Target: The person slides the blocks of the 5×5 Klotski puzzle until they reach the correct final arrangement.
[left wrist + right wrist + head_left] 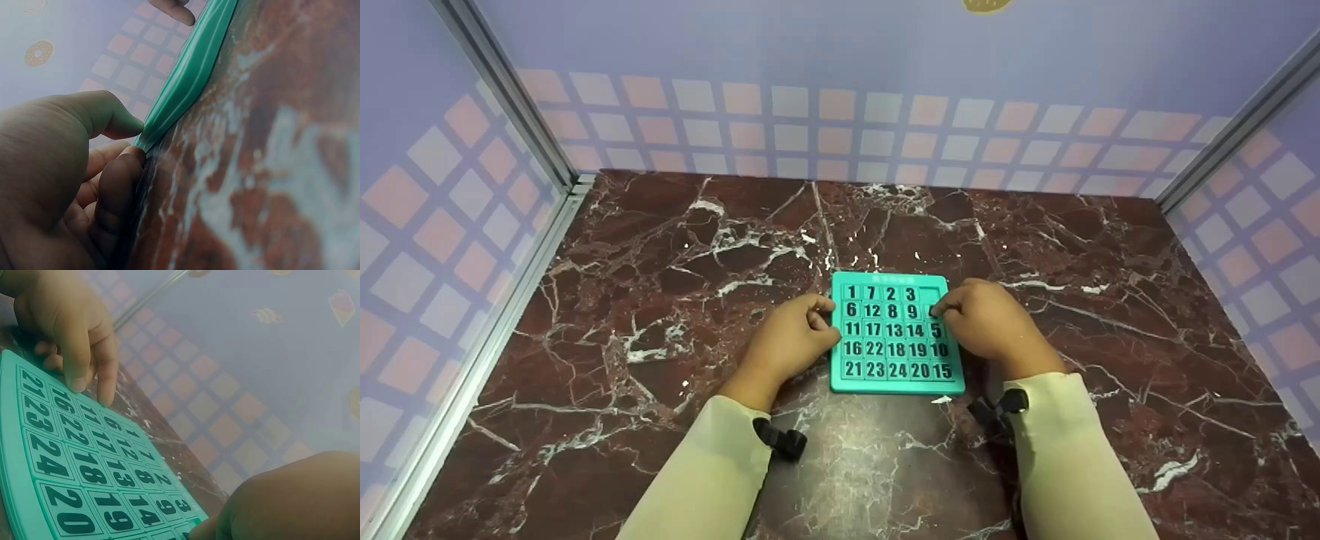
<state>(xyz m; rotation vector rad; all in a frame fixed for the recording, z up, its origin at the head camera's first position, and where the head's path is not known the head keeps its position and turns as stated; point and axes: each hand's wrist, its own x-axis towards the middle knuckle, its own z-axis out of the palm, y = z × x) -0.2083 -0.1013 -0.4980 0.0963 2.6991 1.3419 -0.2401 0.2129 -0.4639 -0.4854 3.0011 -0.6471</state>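
A teal sliding number puzzle (896,387) lies flat on the table, its black-numbered tiles in rows. The top right slot holds no tile. My left hand (791,337) holds the puzzle's left edge, which the left wrist view shows between thumb (115,115) and fingers. From the right side, my right hand (986,319) reaches over the frame, a fingertip on the tile just below the vacant slot and partly covering its number. In the right wrist view, the lower right tiles are cut off by the frame edge.
The dark red marbled table (660,420) has white veins. Purple walls (840,45) with pink and white squares enclose its back and sides, with metal strips (502,82) at the corners. Black straps (780,439) sit at both cuffs.
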